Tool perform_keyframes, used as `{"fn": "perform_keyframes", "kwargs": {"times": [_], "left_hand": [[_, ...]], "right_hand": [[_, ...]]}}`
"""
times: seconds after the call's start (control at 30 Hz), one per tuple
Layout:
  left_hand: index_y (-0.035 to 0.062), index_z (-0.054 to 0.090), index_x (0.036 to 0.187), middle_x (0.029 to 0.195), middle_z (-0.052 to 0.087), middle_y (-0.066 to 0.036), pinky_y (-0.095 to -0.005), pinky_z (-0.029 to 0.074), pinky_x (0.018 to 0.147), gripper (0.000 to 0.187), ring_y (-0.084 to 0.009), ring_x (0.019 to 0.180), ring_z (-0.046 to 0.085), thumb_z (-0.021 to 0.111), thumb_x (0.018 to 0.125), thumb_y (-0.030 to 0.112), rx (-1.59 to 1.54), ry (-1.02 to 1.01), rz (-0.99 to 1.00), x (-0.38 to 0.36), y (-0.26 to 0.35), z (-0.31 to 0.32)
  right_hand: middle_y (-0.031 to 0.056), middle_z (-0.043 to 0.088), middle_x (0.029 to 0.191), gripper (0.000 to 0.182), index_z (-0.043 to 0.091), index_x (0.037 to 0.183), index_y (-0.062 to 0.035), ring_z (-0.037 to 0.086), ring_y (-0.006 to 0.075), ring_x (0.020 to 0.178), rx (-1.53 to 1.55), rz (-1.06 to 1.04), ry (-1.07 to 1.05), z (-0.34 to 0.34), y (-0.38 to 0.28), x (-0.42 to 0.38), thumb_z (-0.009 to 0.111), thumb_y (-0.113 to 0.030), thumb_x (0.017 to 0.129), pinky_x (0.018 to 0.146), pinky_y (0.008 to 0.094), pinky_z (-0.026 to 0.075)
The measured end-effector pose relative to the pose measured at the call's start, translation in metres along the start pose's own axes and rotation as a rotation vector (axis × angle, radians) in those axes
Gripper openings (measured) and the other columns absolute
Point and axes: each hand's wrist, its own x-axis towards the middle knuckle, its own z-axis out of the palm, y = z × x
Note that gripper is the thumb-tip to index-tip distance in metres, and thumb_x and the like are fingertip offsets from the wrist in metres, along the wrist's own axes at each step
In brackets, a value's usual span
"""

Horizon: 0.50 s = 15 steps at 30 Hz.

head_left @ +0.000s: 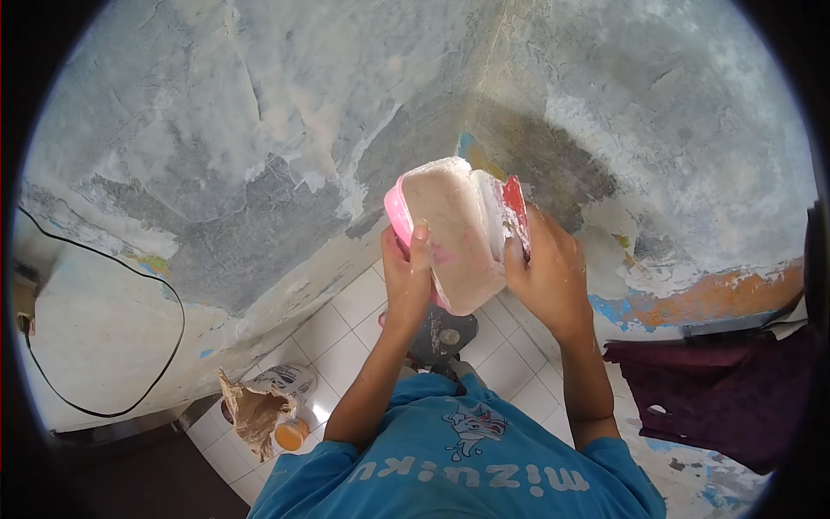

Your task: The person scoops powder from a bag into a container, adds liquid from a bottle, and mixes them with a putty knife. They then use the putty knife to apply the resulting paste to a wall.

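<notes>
In the middle of the head view, my left hand [408, 275] is closed on the near left rim of a pink container [398, 212], its thumb over the edge. The container is tilted, and a whitish paste [450, 229] coats its inside. At its right rim, my right hand [546, 270] is closed round a red scraper [516, 208] smeared with white paste. The scraper's blade lies against the container's edge. White specks dot the fingers of my right hand.
Patchy grey walls [285, 104] meet at a corner ahead. A black cable [177, 294] loops at the left. On the tiled floor stand a torn paper bag [251, 411], a white bucket [290, 381] and an orange cup [291, 434]. Dark maroon cloth [718, 389] hangs at the right.
</notes>
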Motion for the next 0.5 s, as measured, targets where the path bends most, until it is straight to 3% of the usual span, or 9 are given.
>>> {"fn": "perform_keyframes", "kwargs": {"times": [0.13, 0.2, 0.3, 0.5], "left_hand": [[-0.0074, 0.044, 0.130, 0.118, 0.057, -0.016, -0.0338, 0.049, 0.095, 0.059, -0.0185, 0.107, 0.057, 0.063, 0.101, 0.041, -0.025, 0.029, -0.004, -0.008, 0.004, 0.012], [-0.0074, 0.045, 0.130, 0.117, 0.058, -0.016, -0.0330, 0.050, 0.093, 0.060, -0.0180, 0.106, 0.058, 0.064, 0.100, 0.042, 0.052, 0.047, 0.021, -0.006, -0.007, 0.012], [-0.0073, 0.045, 0.129, 0.115, 0.058, -0.015, -0.0318, 0.051, 0.089, 0.062, -0.0172, 0.103, 0.059, 0.066, 0.099, 0.043, 0.123, 0.075, 0.044, -0.005, -0.020, 0.012], [-0.0069, 0.047, 0.126, 0.111, 0.059, -0.014, -0.0313, 0.052, 0.087, 0.061, -0.0160, 0.098, 0.059, 0.065, 0.099, 0.045, 0.041, 0.049, -0.018, -0.014, -0.023, 0.019]], "right_hand": [[0.0234, 0.068, 0.097, 0.036, 0.061, 0.118, 0.0031, 0.066, 0.0447, 0.083, -0.050, -0.021, -0.004, 0.004, 0.004, -0.006, 0.061, -0.005, 0.082, 0.073, 0.0500, 0.053], [0.0178, 0.068, 0.097, 0.034, 0.062, 0.117, 0.0000, 0.069, 0.0380, 0.077, -0.107, -0.087, -0.003, 0.008, 0.011, -0.006, 0.062, -0.007, 0.084, 0.069, 0.0446, 0.057], [0.0229, 0.068, 0.100, 0.035, 0.061, 0.118, 0.0027, 0.067, 0.0428, 0.084, -0.041, -0.035, -0.048, 0.013, 0.011, -0.004, 0.060, -0.005, 0.083, 0.073, 0.0504, 0.054], [0.0225, 0.069, 0.103, 0.035, 0.062, 0.116, 0.0014, 0.067, 0.0429, 0.090, -0.056, 0.009, -0.149, 0.040, 0.028, -0.006, 0.061, -0.007, 0.083, 0.079, 0.0509, 0.053]]}}
